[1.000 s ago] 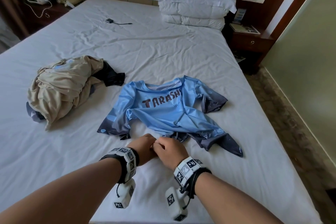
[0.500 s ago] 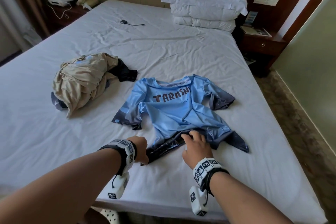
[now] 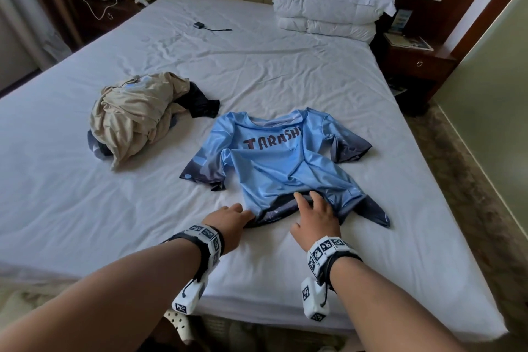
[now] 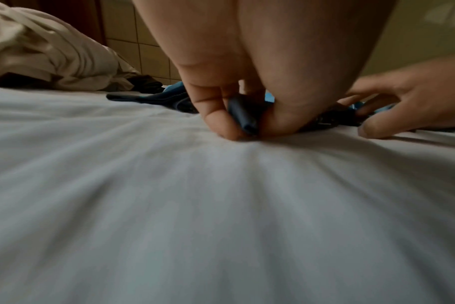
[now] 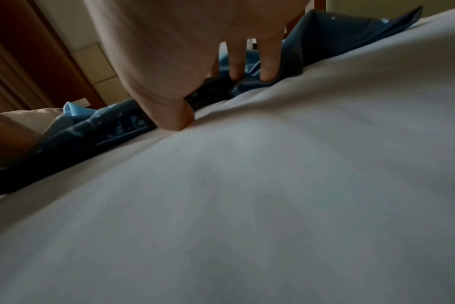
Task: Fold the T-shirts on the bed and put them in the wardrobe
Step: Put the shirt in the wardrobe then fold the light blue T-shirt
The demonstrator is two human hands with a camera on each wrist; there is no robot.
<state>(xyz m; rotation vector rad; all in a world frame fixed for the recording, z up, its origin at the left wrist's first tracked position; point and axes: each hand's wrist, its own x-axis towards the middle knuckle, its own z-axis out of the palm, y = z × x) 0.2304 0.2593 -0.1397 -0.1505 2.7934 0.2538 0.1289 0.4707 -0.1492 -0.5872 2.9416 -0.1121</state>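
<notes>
A light-blue T-shirt (image 3: 274,163) lies crumpled face-up near the bed's (image 3: 285,66) near edge, toward the right side. The left hand (image 3: 228,221) pinches the dark hem at its lower left corner between thumb and curled fingers (image 4: 213,115) — pressed down into the sheet. The right hand (image 3: 315,216) rests just beside it with fingers spread and nearly straight on the hem, gripping nothing. A beige bundle of clothes (image 3: 134,114) sits toward the left edge; folded pillows (image 3: 328,6) are stacked at the far right corner.
</notes>
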